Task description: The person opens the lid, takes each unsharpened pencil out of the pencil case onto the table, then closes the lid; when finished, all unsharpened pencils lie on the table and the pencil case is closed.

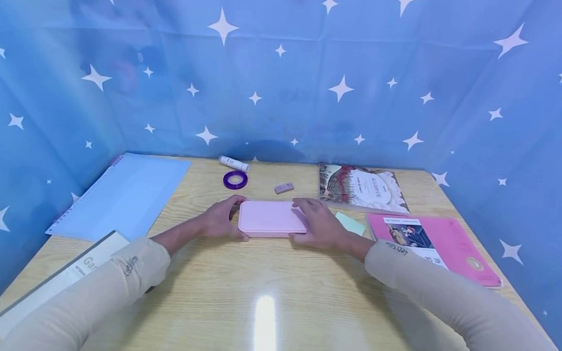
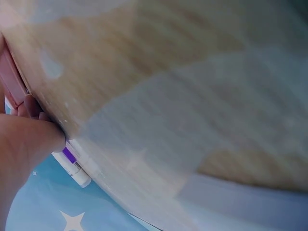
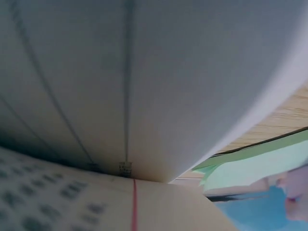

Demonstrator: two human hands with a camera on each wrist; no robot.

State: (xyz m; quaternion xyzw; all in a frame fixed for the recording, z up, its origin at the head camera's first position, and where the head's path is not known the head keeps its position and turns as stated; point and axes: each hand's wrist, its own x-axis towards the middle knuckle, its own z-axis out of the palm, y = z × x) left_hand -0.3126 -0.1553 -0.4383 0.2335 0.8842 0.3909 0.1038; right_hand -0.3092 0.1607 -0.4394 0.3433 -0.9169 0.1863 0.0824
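A flat pink pencil case (image 1: pixel 273 217) with rounded corners lies on the wooden table, closed, its long side toward me. My left hand (image 1: pixel 219 220) grips its left end, thumb at the near corner and fingers at the far one. At the opposite end my right hand (image 1: pixel 322 225) holds it, fingers over the top edge and thumb along the near side. In the left wrist view the case (image 2: pixel 12 82) shows only in part, beside the left hand (image 2: pixel 29 139). Pale lined and printed paper fills most of the right wrist view.
Behind the case lie a purple tape roll (image 1: pixel 225 181), a glue stick (image 1: pixel 234 163) and a purple eraser (image 1: pixel 284 187). A blue spiral notebook (image 1: pixel 124 195) and a white book (image 1: pixel 64 276) lie left; a patterned book (image 1: pixel 362 189), green paper (image 1: pixel 350 223) and pink folder (image 1: pixel 461 246) lie right.
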